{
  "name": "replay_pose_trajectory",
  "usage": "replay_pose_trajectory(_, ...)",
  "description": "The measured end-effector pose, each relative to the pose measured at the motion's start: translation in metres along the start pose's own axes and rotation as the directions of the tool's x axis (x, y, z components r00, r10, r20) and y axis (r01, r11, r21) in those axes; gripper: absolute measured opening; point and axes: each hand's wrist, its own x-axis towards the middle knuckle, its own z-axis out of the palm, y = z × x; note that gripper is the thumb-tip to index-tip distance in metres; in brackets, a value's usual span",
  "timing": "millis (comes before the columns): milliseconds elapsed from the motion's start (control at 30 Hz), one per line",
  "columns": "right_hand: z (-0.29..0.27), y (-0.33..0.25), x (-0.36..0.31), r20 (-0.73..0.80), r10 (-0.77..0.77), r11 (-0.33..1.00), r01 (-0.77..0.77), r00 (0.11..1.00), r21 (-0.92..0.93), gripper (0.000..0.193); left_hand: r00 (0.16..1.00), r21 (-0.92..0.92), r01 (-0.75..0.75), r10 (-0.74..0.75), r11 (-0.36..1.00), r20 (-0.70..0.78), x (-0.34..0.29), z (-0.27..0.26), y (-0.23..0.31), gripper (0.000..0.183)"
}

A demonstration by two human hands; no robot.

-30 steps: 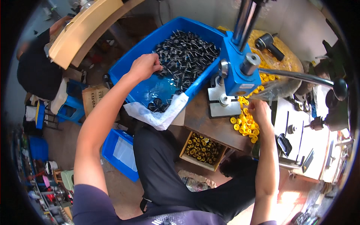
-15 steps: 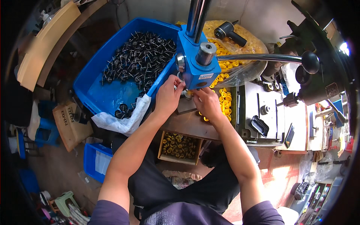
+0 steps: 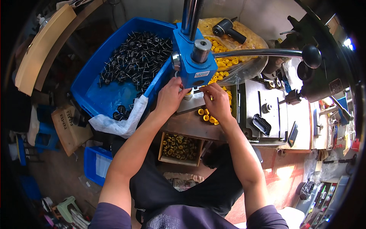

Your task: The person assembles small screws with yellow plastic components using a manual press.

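Both my hands work beneath the blue head of a hand press [image 3: 195,68] with a steel ram. My left hand [image 3: 169,96] is on the left of the steel base plate [image 3: 194,102], its fingers bent together beside a small round fixture [image 3: 188,95]; whatever they pinch is hidden. My right hand [image 3: 217,102] is closed in a pinch on the other side, near a small dark piece at its fingertips too small to name. Loose yellow plastic caps [image 3: 206,117] lie on the bench just below my right hand. Several more spread behind it.
On the left stands a blue bin [image 3: 85,89] of black wheel-like parts with metal pins. The press lever [image 3: 267,52] reaches right, toward a drill press [image 3: 316,87]. A bag of yellow caps [image 3: 251,65] lies behind, an air blower [image 3: 228,30] on it. Below the bench sits a box [image 3: 179,161] of yellow-and-dark parts.
My right hand has drawn slightly away from the fixture, leaving a wider gap between my hands. More of the base plate and front caps now shows. The whole view has shifted a little left.
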Motion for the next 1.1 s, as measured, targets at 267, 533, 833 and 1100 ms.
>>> replay_pose_trajectory(267,-0.056,-0.025,0.017,-0.418,0.196,0.978,-0.142,0.887,0.155,0.013,0.999,0.092,0.018,-0.022,0.996,0.048,-0.004,0.003,-0.003,0.043)
replay_pose_trajectory(533,-0.205,-0.127,0.103,-0.208,-0.073,0.608,0.209,0.975,0.766,0.042,0.991,0.025,0.069,-0.072,0.997,0.110,-0.002,-0.003,0.003,0.049)
replay_pose_trajectory(833,-0.069,-0.060,-0.109,-0.577,0.485,0.805,-0.078,0.658,0.588,0.037,0.991,0.015,0.094,-0.095,0.995,0.092,-0.006,0.010,0.005,0.044)
replay_pose_trajectory(1100,-0.017,-0.019,-0.123,-0.323,0.527,0.780,-0.298,0.786,0.550,0.043,0.991,0.046,0.119,-0.122,0.992,0.052,-0.012,0.005,0.000,0.044)
